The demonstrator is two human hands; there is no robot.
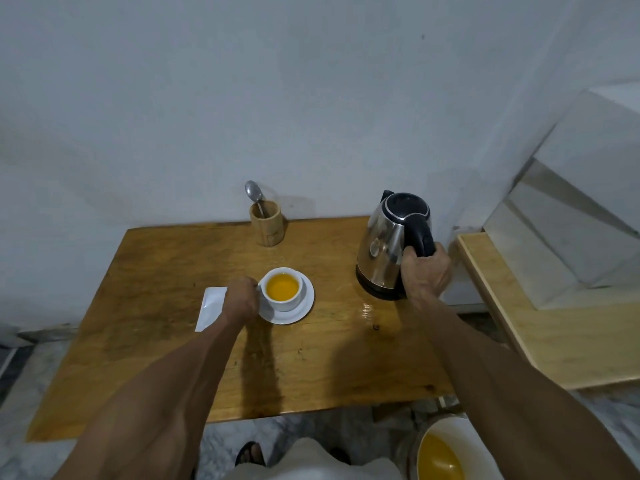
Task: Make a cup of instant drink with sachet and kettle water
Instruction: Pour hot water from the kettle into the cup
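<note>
A white cup filled with orange-yellow drink stands on a white saucer in the middle of the wooden table. My left hand is closed at the cup's left side, where the handle is hidden. My right hand grips the black handle of the steel kettle, which stands upright on its black base at the table's right. A white sachet lies flat left of the cup, partly under my left wrist.
A wooden holder with a metal spoon stands at the table's back edge by the wall. A lighter wooden surface adjoins on the right. A white bowl of yellow liquid sits low at the bottom right.
</note>
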